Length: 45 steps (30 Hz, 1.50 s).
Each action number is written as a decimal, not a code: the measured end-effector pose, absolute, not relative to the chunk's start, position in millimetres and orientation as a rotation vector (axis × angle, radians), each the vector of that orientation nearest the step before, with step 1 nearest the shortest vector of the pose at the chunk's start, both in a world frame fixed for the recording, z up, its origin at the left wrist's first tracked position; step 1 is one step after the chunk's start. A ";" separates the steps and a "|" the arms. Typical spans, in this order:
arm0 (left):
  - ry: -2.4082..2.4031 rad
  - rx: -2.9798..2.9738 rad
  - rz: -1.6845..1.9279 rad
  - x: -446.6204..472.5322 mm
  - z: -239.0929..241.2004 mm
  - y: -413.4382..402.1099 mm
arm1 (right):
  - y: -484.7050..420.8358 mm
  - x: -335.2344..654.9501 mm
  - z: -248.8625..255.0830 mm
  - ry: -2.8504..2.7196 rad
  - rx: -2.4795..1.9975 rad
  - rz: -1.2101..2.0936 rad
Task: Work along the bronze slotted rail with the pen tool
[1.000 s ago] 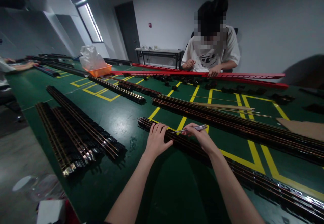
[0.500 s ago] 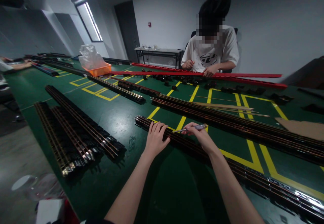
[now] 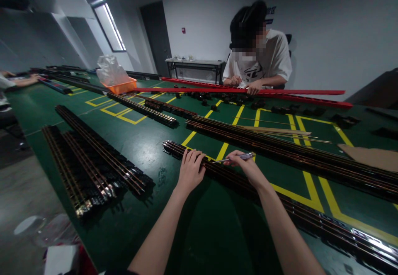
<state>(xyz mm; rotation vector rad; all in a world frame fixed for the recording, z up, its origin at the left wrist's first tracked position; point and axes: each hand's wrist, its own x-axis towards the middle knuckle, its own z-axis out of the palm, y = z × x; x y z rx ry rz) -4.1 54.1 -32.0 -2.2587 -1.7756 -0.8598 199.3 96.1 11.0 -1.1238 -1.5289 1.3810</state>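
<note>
A long dark rail strip with copper lines [image 3: 298,215] runs across the green table from the middle to the lower right. My left hand [image 3: 190,171] lies on top of it near its left end, fingers curled over the strip and pressing it down. Just to the right, my right hand [image 3: 247,166] pinches a slim silver screwdriver [image 3: 238,157] whose tip points left toward the strip beside my left fingers.
More dark rail strips lie at the left [image 3: 93,159] and across the middle [image 3: 280,146]. A person in a white shirt [image 3: 259,61] sits opposite behind long red rails [image 3: 248,91]. An orange bin with a plastic bag [image 3: 116,78] stands at the back left. Cardboard [image 3: 370,156] lies at the right.
The strip and my left hand have slid slightly left. My right hand keeps the screwdriver in much the same place. The person opposite has leaned their head down.
</note>
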 end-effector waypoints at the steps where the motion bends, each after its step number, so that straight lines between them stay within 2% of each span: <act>1: -1.778 -2.259 -0.862 -4.1 -31.8 54.0 | 96.3 199.5 10.3 -1.530 -1.118 1.382; 26: -1.651 -2.367 -0.962 -7.5 -37.0 56.3 | 98.4 201.5 8.9 -1.422 -1.116 1.425; 45: -1.700 -2.353 -0.827 0.8 -36.2 52.9 | 100.7 202.6 1.3 -1.440 -1.097 1.410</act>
